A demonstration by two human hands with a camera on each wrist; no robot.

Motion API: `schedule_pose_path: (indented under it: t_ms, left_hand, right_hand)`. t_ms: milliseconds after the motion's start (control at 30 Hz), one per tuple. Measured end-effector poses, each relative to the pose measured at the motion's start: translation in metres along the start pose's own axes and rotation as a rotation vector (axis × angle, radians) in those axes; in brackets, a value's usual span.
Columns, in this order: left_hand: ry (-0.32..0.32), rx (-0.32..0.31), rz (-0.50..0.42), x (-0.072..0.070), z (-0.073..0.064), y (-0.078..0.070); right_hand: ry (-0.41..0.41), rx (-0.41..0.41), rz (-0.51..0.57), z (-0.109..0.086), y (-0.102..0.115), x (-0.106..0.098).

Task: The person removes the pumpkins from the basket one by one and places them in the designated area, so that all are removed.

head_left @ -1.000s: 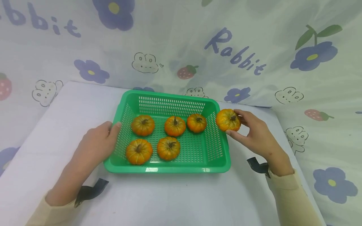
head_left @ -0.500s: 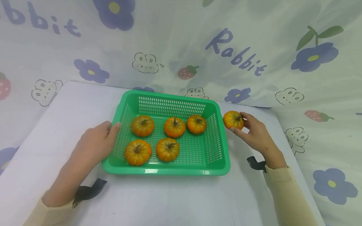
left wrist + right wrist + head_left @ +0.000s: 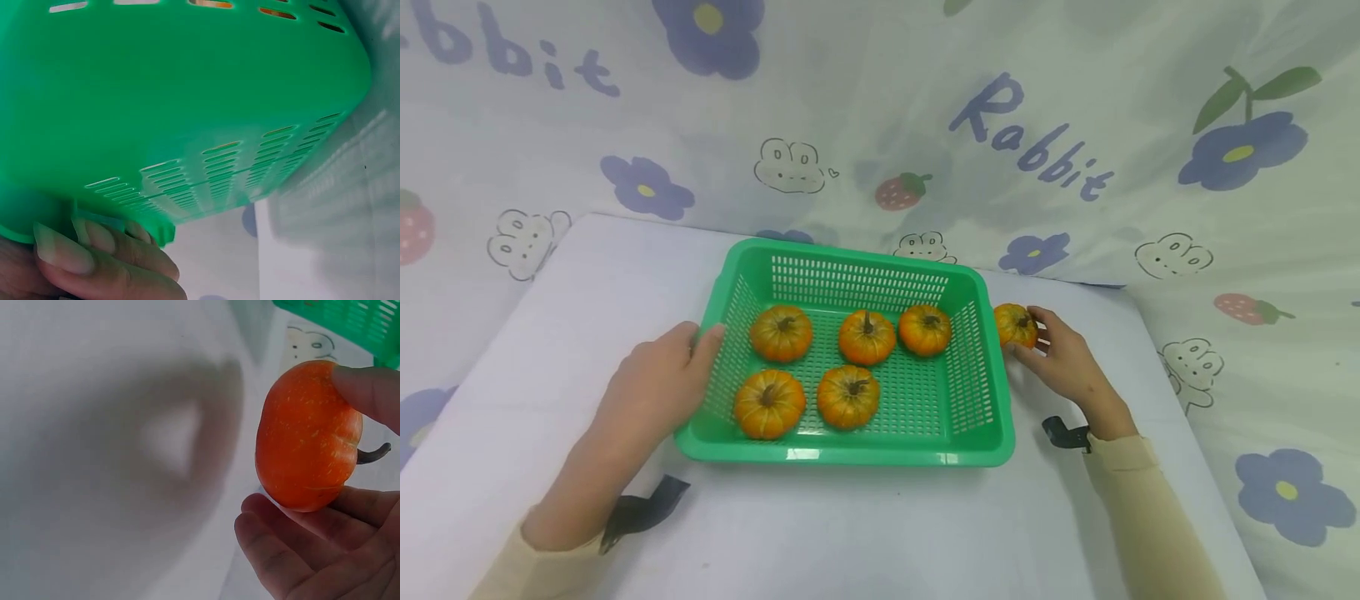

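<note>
A white tabletop [image 3: 895, 533] spreads across the foreground. Nearest on it, the left hand [image 3: 655, 379] is closed on the left rim of a green basket [image 3: 842, 455], where five small pumpkins [image 3: 847, 397] sit. Past the basket's right wall, the right hand [image 3: 1060, 354] is part-curled, thumb and fingers pinching another pumpkin [image 3: 1017, 322]. That one lies outside the basket, just beside the right rim and to the left of the right palm; the right hand is far nearer to it. Its broad axis runs from thumb to fingers. The head view loses its lower part behind the rim; the right wrist view shows its smooth orange side and the stem [image 3: 375, 454] turned palmward, though contact with the tabletop cannot be told. The left wrist view alone reveals fingers [image 3: 119, 269] hooked beneath the rim. Furthest back hangs a rabbit-patterned cloth [image 3: 865, 108].
</note>
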State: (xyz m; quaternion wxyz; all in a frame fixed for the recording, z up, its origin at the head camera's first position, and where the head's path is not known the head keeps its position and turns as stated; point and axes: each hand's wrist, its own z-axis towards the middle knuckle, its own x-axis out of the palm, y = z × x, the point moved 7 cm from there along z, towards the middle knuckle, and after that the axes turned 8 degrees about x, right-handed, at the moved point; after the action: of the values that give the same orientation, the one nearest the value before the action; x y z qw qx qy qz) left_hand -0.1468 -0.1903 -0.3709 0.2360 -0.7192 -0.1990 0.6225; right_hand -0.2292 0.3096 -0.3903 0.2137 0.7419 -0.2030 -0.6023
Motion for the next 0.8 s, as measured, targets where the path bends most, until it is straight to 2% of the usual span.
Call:
schedule_pose_path:
  t_ms: [300,800]
  left_hand:
    - [-0.015,0.004,0.011,0.0,0.0,0.0]
    - [-0.027,0.008,0.009,-0.001,0.0,-0.001]
  right_hand:
    - [0.025,0.036,0.013,0.004,-0.009,0.014]
    - [0.028,0.043,0.015,0.004,-0.019,0.018]
